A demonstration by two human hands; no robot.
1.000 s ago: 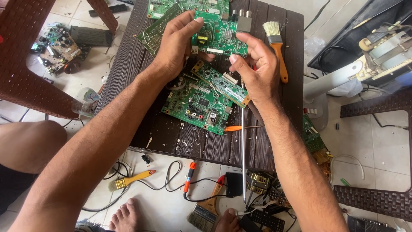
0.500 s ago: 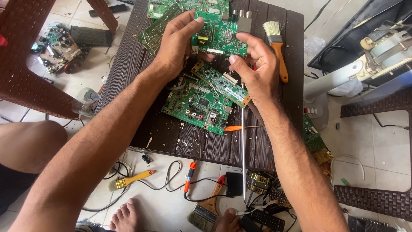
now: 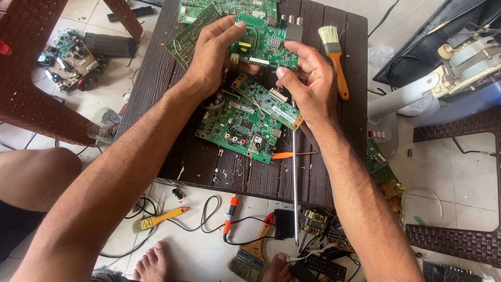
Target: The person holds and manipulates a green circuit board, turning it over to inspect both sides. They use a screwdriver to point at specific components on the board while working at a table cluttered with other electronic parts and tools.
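- Head view: left hand (image 3: pixel 211 60) and right hand (image 3: pixel 308 86) both grasp a green circuit board (image 3: pixel 266 39) above the dark counter (image 3: pixel 156 104).
- The right hand seemingly also pinches a long metal rod (image 3: pixel 295 188).
- More boards (image 3: pixel 237 128) lie beneath the held board.

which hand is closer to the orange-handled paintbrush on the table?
Right. The right hand sits just beside the orange-handled paintbrush, gripping the right edge of the green circuit board. The left hand holds the board's left side, farther from the brush.
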